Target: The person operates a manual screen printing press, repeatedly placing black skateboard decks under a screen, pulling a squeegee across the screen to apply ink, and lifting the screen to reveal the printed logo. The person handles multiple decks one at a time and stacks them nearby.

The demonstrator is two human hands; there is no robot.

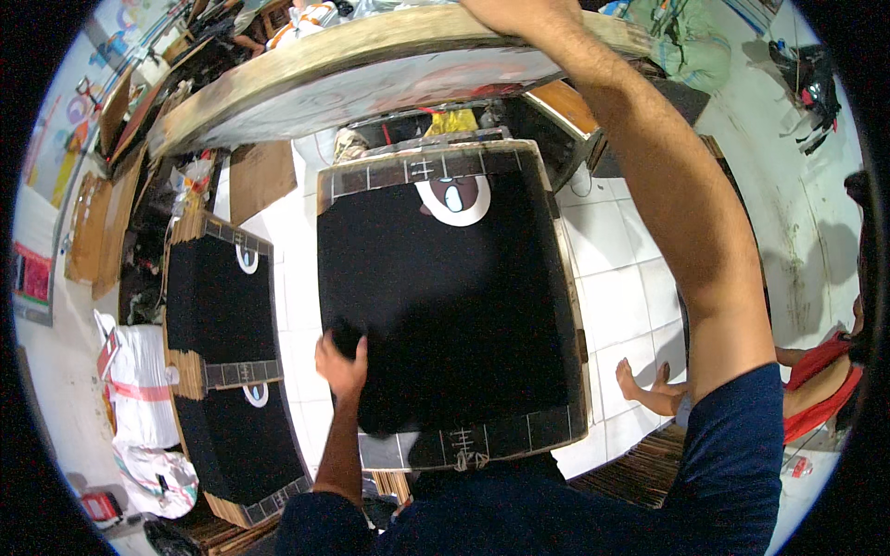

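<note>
Before me a black cloth panel [445, 315] lies flat over a board, with a white, brown and blue eye-like print [454, 199] near its far edge. My left hand [342, 367] is at the panel's left edge, thumb and fingers apart, holding nothing. Whether it touches the cloth I cannot tell. Stretched far forward, my right hand [524, 15] grips the upper edge of a large wooden-framed printing screen [371, 60], its fingers partly cut off by the picture's edge. The screen stands tilted up beyond the board, its pale face stained with red.
To the left, two more black panels [222, 301] with similar prints lie on boards. White bundles [144, 389] and cardboard [262, 178] lie around them. Another person's bare foot [630, 380] shows on the white tiles at right. A dark table with a yellow item [452, 122] stands beyond.
</note>
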